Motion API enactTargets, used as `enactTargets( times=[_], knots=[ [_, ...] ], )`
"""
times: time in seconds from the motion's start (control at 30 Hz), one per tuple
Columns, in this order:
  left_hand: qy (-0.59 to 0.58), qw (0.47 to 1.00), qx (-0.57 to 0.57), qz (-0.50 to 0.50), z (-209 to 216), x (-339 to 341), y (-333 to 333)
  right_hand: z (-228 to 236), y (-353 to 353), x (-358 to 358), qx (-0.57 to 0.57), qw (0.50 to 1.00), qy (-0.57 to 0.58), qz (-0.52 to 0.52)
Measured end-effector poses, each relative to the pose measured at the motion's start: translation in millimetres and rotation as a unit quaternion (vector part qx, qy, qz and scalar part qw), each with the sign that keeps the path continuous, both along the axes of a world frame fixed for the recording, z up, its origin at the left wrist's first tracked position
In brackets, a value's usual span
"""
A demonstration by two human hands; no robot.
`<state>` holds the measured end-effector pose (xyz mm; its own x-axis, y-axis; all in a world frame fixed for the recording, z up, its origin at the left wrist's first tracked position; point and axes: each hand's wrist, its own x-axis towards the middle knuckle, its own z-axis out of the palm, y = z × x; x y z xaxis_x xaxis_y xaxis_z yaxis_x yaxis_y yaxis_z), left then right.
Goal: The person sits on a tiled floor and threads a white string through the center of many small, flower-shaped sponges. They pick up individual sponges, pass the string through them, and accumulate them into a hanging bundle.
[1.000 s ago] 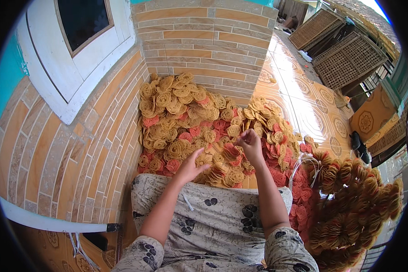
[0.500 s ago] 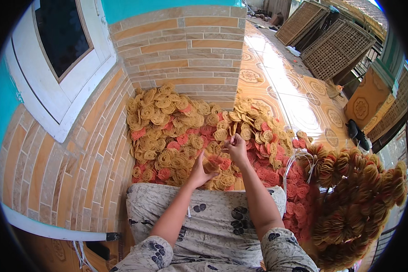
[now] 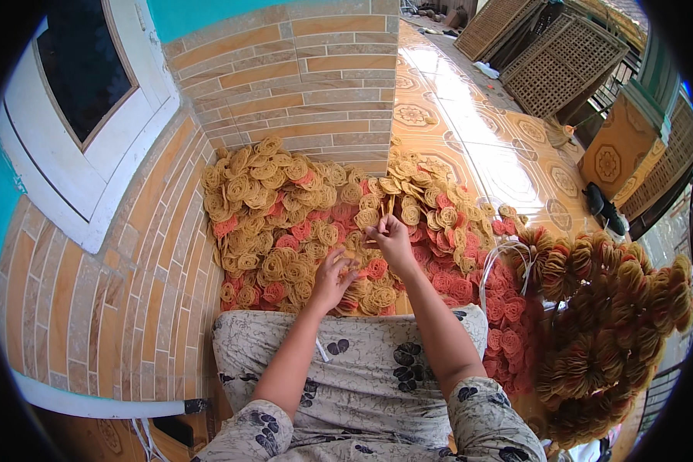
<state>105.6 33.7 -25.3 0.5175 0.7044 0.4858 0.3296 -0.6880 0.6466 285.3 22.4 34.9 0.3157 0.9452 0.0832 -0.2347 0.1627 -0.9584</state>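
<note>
A thick pile of round, lacy coiled discs spreads in front of my knees, with yellow discs point(image 3: 273, 264) mixed among coral-red discs point(image 3: 460, 289). Over the near middle of the pile, my left hand point(image 3: 333, 281) has its fingers curved and apart, the fingertips close to the discs; I see nothing clearly held in it. Higher and to the right, my right hand point(image 3: 391, 242) is closed in a pinch. Whatever lies between its fingertips is too small to make out. Patterned grey-white cloth point(image 3: 362, 339) covers my lap just below the pile.
Bundles of yellow-and-red discs point(image 3: 600, 339) hang together at right, beside white cords point(image 3: 485, 277). A brick-patterned wall point(image 3: 308, 85) bounds the pile behind, another at left below a white-framed window point(image 3: 112, 173). Woven racks point(image 3: 566, 65) and black shoes point(image 3: 604, 208) are farther right.
My left hand has spread its fingers and moved slightly left and up; the coral-and-yellow disc it held no longer shows there. My right hand stays pinched, slightly farther left and up.
</note>
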Motion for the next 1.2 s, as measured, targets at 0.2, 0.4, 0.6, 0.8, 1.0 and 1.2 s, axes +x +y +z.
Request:
enactTargets(
  times=[0.2,0.4,0.6,0.8,1.0,1.2],
  knots=[
    [-0.148,0.926,-0.346,-0.004,-28.4,-25.4,27.5,-15.8,3.2,-2.0,-0.097,0.946,-0.304,-0.053],
    [-0.228,0.878,-0.418,0.041,-29.1,-35.3,40.6,-71.4,-11.5,14.6,-0.211,0.686,-0.682,0.139],
    [-0.051,0.883,-0.466,0.017,-26.3,-54.5,37.7,-73.7,-2.6,33.0,-0.330,0.786,-0.484,0.198],
    [-0.048,0.846,-0.530,-0.025,-41.0,-57.5,26.5,-52.4,-30.2,-2.1,-0.231,0.604,-0.731,0.218],
    [-0.086,0.838,-0.539,-0.006,-42.1,-54.0,18.3,-73.4,-17.7,-19.3,-0.150,0.616,-0.741,0.220],
    [-0.162,0.793,-0.587,0.013,-37.6,-58.7,13.3,-84.2,11.8,10.6,-0.164,0.870,-0.464,-0.035]
  ],
)
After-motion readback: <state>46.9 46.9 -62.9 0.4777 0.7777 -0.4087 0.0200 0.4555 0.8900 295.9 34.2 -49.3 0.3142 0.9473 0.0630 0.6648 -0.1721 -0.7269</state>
